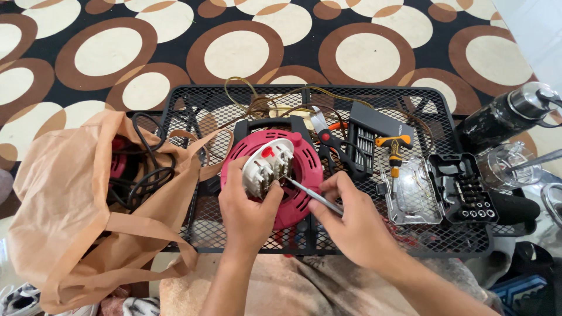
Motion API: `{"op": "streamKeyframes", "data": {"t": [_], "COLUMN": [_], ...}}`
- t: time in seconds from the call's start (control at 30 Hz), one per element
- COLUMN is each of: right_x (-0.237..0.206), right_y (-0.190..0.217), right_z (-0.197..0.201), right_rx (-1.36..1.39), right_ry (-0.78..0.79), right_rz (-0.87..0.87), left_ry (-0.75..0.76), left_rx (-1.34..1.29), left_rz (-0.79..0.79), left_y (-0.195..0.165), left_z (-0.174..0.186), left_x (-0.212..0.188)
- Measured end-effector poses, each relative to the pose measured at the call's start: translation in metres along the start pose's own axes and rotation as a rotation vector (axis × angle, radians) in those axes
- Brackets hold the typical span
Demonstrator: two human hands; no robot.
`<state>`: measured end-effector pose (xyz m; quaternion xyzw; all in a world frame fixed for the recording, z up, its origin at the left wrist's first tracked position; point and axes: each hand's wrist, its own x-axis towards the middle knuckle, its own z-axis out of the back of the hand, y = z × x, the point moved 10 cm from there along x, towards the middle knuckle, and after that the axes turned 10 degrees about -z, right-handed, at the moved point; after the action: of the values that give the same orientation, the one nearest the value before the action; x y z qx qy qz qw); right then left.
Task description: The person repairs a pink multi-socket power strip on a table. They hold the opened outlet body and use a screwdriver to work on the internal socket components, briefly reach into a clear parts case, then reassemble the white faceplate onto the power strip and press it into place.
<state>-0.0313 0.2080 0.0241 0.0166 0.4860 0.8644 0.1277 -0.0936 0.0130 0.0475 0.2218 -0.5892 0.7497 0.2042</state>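
A red cable reel (293, 175) is seen on the black mesh table (445, 234). Its white socket plate (266, 167) is gripped by the left hand (249, 208). A thin metal tool (310, 194), its tip at the plate, is pinched in the right hand (351, 225). Left of the reel lies a tan bag (64, 205); right of it, a bit case (462, 190).

At your nine o'clock a tan cloth bag (64, 199) is sagging; at three, a black bit case (462, 190) is lying open.
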Motion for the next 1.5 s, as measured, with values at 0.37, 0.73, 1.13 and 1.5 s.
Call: {"op": "streamKeyframes", "data": {"t": [0.37,0.73,1.13,1.5], "right_x": [-0.028,0.005,-0.041,0.021], "right_y": [0.058,0.012,0.067,-0.069], "right_z": [0.010,0.013,-0.003,-0.030], "right_rx": [-0.446,-0.255,-0.651,0.731], "right_ry": [-0.277,-0.129,-0.345,0.352], "right_rz": [0.448,-0.106,0.673,-0.513], "left_ry": [0.029,0.025,0.038,0.039], "left_rx": [-0.029,-0.004,-0.056,-0.024], "left_rz": [-0.009,-0.068,-0.053,-0.080], "left_y": [-0.001,-0.006,-0.002,-0.006], "left_z": [0.001,0.002,0.002,0.000], "left_x": [0.003,0.002,0.003,0.005]}}
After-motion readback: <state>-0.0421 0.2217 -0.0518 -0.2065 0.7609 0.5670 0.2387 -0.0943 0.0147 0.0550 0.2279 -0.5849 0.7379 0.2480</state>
